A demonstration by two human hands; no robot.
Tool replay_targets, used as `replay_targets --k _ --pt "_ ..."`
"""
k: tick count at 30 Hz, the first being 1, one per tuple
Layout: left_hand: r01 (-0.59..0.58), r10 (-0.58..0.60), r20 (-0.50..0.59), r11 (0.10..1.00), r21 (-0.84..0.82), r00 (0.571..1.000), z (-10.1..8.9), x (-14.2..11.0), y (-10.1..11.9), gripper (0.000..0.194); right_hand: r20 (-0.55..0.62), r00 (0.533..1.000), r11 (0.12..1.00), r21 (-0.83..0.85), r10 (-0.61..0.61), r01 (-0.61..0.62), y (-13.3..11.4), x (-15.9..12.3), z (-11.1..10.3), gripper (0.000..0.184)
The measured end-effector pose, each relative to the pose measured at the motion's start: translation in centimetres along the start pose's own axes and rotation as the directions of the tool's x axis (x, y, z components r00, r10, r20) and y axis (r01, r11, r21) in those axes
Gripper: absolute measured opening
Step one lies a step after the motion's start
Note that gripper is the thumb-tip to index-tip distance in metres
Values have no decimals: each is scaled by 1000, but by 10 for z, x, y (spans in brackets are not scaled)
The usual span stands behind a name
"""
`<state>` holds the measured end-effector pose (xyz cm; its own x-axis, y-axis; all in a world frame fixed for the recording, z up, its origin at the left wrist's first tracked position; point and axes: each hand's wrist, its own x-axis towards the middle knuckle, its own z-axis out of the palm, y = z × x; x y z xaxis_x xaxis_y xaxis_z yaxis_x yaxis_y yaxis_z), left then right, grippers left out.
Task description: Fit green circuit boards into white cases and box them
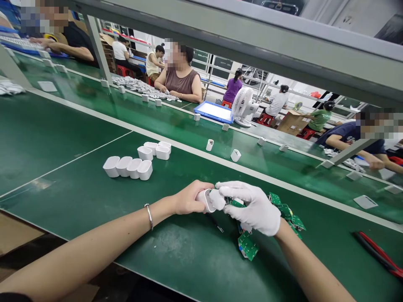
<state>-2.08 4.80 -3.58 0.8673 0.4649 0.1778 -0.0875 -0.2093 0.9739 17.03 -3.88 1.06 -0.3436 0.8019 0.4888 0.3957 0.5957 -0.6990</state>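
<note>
My left hand [189, 197], bare with a bracelet on the wrist, grips a small white plastic housing [206, 199] just above the green bench. My right hand [252, 207], in a white glove, meets it from the right, its fingertips pressed to the housing's open end. Under and beside the gloved hand lie several green circuit boards [247, 245], some spread to the right [288, 212]. What sits inside the housing is hidden by my fingers.
Several empty white housings [129, 167] stand in rows to the left, more behind them [155, 150]. Two single housings [235, 155] sit on the conveyor belt beyond the white line. Red-handled pliers [378, 253] lie at far right. Other people work across the belt near a white fan [243, 107] and a blue tray [214, 112].
</note>
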Motion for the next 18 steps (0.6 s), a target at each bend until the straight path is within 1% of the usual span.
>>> replay_targets --k 2,4,7,10,12,16,18 --pt "-22 23 -5 999 35 1000 -1 0 1 21 17 1000 1000 -11 -14 14 4 0 0 42" --pt "-33 33 -2 998 52 999 -2 0 1 21 21 998 998 -20 -60 61 7 -1 0 44" --pt "-32 31 13 997 72 999 -2 0 3 27 41 990 990 -16 -138 139 10 -2 2 48" --pt "-41 39 21 993 112 999 -2 0 4 33 72 985 986 -36 -157 160 9 -2 3 49" --pt "-57 54 20 988 147 998 -2 0 3 34 92 982 983 -66 -166 172 6 0 3 44" --pt "-101 96 35 974 202 995 -3 0 1 34 192 969 982 -78 -157 174 -4 7 5 24" --pt "-103 98 32 971 214 995 -3 0 1 34 212 965 981 -81 -154 174 -7 11 7 18"
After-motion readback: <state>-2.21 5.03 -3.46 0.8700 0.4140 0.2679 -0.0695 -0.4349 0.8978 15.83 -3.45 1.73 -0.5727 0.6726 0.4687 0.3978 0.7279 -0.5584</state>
